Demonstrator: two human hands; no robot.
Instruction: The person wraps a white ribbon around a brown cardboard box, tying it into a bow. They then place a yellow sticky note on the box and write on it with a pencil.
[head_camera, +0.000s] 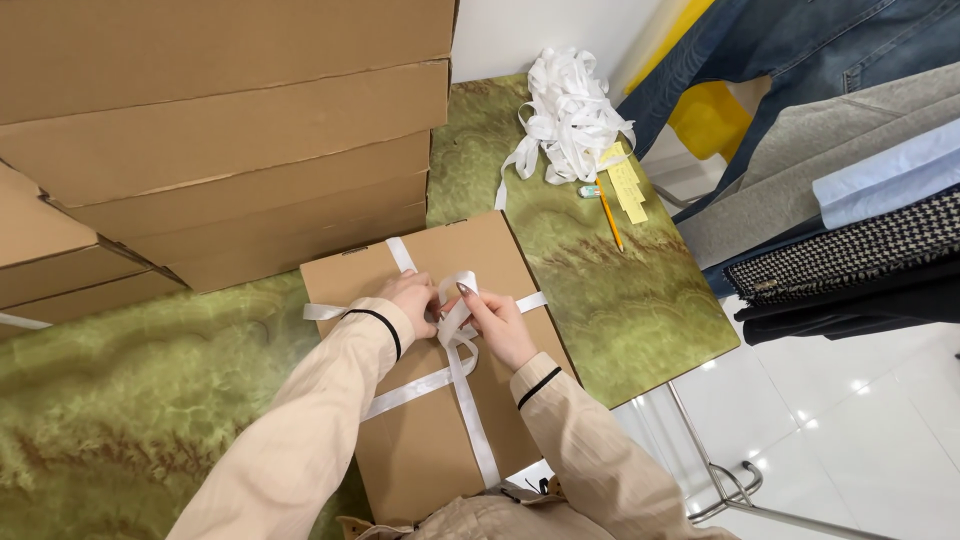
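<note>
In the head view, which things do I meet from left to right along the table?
Stack of cardboard boxes → left hand → right hand → heap of white ribbon → pencil → hanging clothes.

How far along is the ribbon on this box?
Done: white ribbon already crosses the cardboard box both ways. In hand: left hand and right hand pinch a ribbon loop at the crossing. Left: the bow isn't formed; loose ends trail.

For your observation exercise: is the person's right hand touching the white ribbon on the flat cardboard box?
Touching. The head view shows the right hand pinching a loop of the white ribbon at the knot on the cardboard box, with the left hand also on it.
</note>
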